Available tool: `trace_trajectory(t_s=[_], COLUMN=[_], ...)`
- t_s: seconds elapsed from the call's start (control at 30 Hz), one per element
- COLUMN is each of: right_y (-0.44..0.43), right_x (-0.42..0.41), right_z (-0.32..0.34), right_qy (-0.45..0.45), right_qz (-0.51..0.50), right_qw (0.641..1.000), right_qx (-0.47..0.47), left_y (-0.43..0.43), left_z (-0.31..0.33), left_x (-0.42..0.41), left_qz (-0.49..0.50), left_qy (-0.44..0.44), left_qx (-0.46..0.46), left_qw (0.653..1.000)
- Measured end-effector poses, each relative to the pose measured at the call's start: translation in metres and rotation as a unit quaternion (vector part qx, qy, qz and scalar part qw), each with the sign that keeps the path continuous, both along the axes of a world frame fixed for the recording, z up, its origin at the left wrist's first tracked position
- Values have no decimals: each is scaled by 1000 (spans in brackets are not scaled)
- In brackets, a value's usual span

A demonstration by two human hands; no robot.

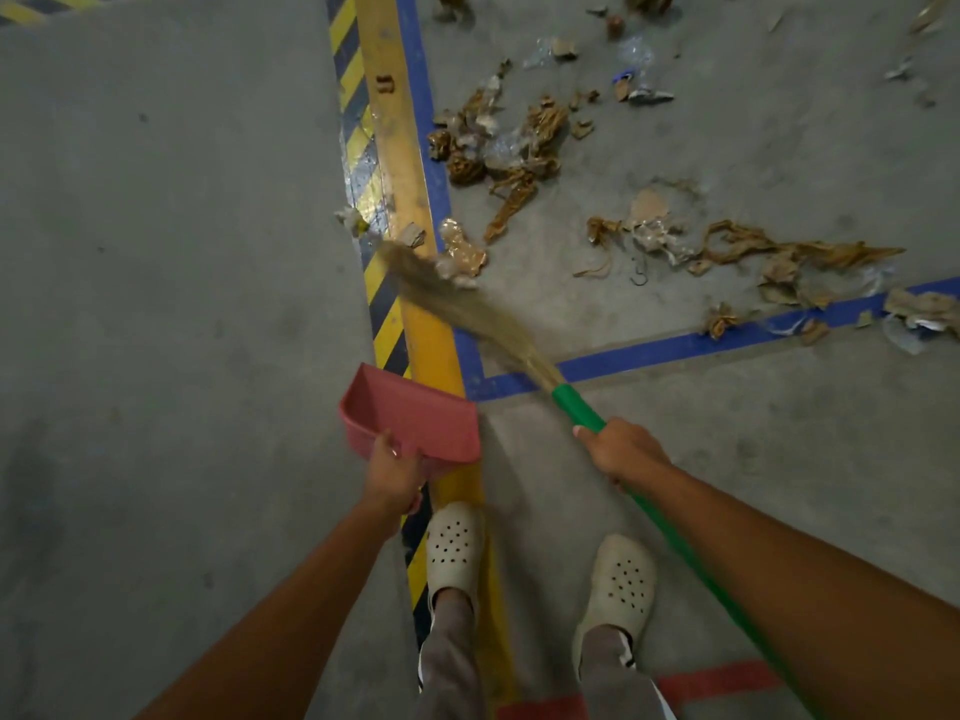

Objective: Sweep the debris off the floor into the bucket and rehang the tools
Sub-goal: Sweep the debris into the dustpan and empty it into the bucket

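Note:
My left hand [392,472] grips the rear of a pink dustpan [415,418], held above the yellow floor line with its mouth facing away from me. My right hand [621,452] is closed around the green handle of a broom [576,407]. The straw bristles [441,293] stretch forward and left, blurred, touching a crumpled scrap beside the blue line. Debris [511,148] of torn brown paper, cardboard and clear plastic lies scattered ahead and to the right, with a long strip pile [753,249] further right. No bucket is in view.
Grey concrete floor [156,304] with a yellow line, a black-and-yellow hazard stripe [358,163] and blue tape lines [675,348]. A red tape mark [722,678] lies behind my feet. My feet in pale clogs [454,543] stand near the yellow line.

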State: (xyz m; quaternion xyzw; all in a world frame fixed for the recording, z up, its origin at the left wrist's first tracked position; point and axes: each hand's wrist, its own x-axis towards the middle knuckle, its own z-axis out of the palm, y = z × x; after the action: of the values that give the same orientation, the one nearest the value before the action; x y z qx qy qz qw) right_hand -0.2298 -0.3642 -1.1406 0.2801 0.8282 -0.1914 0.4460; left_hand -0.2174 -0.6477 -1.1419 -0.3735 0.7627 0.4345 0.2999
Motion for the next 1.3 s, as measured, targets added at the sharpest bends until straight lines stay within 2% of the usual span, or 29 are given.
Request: trace_trajectory(t_s=[0.1,0.23,0.4,0.6,0.7,0.9,1.0,1.13,1.3], right_y=[21,34,15,-43,-55,-48,-50,-80,-151], right_x=[-8,-9,-2,-16,-25,-44,-45,-43,-64], right_z=[14,40,57,41,26,16,21,45,58], right_qy=[43,105,126,61,23,46,76,109,93], right_qz=[-90,-140,-76,41,57,-92,-114,-81,49], right_qw=[995,985,989,996,997,994,990,991,994], right_qx=[5,-1,-8,-41,-35,26,25,5,-35], left_y=[13,25,28,5,-3,-26,-39,-60,-99], left_z=[7,17,26,8,5,-2,2,9,13], left_x=[-17,-29,-37,-30,-18,-21,-28,-36,-62], left_qz=[-8,-12,-7,22,45,118,143,180,215], left_qy=[18,43,59,-12,1,14,-4,5,14], left_qx=[5,29,21,-7,15,44,81,96,98], left_qw=[1000,999,998,1000,999,992,986,979,972])
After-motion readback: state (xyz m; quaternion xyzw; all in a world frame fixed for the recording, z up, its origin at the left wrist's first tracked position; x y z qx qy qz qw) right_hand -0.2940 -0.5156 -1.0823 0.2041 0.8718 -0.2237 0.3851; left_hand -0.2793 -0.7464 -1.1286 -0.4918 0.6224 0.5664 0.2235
